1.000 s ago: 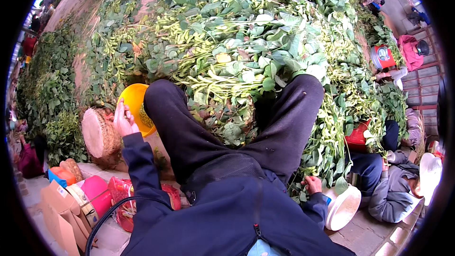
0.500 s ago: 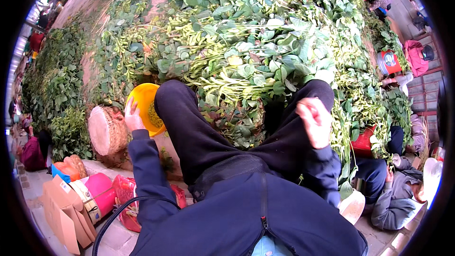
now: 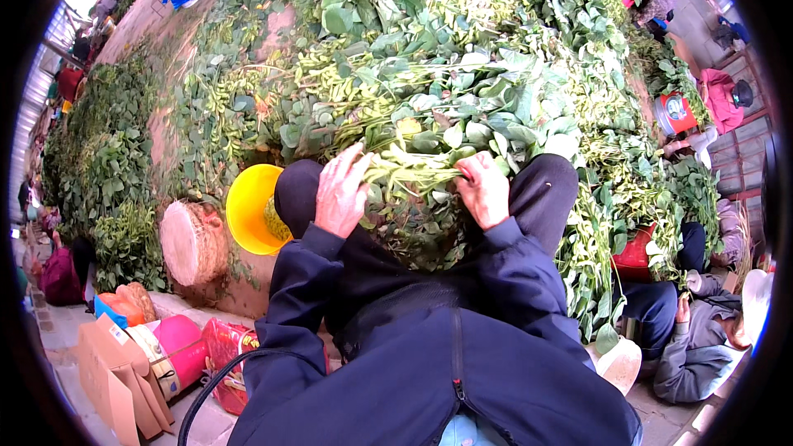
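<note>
My left hand [image 3: 339, 195] is at the left end of a leafy bean stalk with pale green pods [image 3: 409, 167], between my dark-trousered knees, its fingers loosely curled at the pods. My right hand [image 3: 481, 192] pinches the stalk at its right end. A thick layer of cut plants [image 3: 429, 74] lies just beyond and beneath them. Outside my left knee stands a tilted yellow bucket [image 3: 248, 206] with small green pods inside, beside a round pale-topped stool [image 3: 188, 244] with shaggy fibrous sides.
At lower left lie cardboard [image 3: 111, 380], a pink container [image 3: 178, 345] and red bags [image 3: 230, 347]. A co-worker in grey [image 3: 694, 363] sits close at my right by a red bucket [image 3: 634, 249]. Other people [image 3: 723, 99] sit along the right edge among more plants and buckets.
My left hand has left the yellow bucket and moved right to between my knees. My right hand rose from low at my right side, then moved left onto the stalk.
</note>
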`<state>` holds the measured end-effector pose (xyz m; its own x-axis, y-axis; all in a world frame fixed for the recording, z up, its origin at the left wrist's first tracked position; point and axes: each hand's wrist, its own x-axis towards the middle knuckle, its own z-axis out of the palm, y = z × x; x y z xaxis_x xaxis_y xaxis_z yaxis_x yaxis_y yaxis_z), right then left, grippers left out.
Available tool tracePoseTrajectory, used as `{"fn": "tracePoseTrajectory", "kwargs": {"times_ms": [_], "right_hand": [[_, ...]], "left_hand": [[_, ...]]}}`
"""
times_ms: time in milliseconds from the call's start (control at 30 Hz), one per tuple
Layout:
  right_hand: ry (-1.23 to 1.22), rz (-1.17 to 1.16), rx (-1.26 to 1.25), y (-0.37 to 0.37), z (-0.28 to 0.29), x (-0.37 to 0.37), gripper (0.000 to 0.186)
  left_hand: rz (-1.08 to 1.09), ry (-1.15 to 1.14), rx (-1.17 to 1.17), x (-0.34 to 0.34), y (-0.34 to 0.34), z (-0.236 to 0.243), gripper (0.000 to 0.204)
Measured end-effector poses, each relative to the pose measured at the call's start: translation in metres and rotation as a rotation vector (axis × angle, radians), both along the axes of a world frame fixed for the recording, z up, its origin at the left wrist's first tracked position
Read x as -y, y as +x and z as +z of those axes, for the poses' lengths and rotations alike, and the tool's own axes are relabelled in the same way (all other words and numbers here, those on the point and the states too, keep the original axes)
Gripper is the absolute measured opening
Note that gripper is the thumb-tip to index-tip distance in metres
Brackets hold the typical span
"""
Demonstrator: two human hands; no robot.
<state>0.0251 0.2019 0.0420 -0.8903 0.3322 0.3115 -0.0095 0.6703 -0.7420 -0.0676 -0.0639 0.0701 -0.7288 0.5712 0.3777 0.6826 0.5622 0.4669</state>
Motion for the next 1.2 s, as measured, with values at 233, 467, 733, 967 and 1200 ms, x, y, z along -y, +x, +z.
{"fn": "tracePoseTrajectory", "kwargs": {"times_ms": [233, 467, 733, 967, 1200], "right_hand": [[0.011, 0.123, -0.303, 0.018, 0.136, 0.001, 0.017], [-0.297, 0.305, -0.343, 0.012, 0.215, 0.009, 0.02], [-0.237, 0.101, -0.333, 0.017, 0.132, -0.006, 0.03], [-0.348, 0.187, 0.01, 0.039, 0.008, 0.002, 0.012], [-0.675, 0.226, 0.159, 0.026, -0.016, 0.016, 0.011]], "left_hand": [[-0.03, 0.282, 0.253, -0.024, 0.025, 0.06, 0.026], [-0.094, 0.646, 0.258, -0.044, 0.049, 0.082, 0.03], [0.137, 0.467, 0.766, -0.067, 0.03, -0.064, 0.02], [0.358, 0.77, 1.052, -0.054, 0.04, -0.086, 0.029], [-0.1, 1.224, 1.657, -0.06, 0.05, -0.049, 0.012]]}}
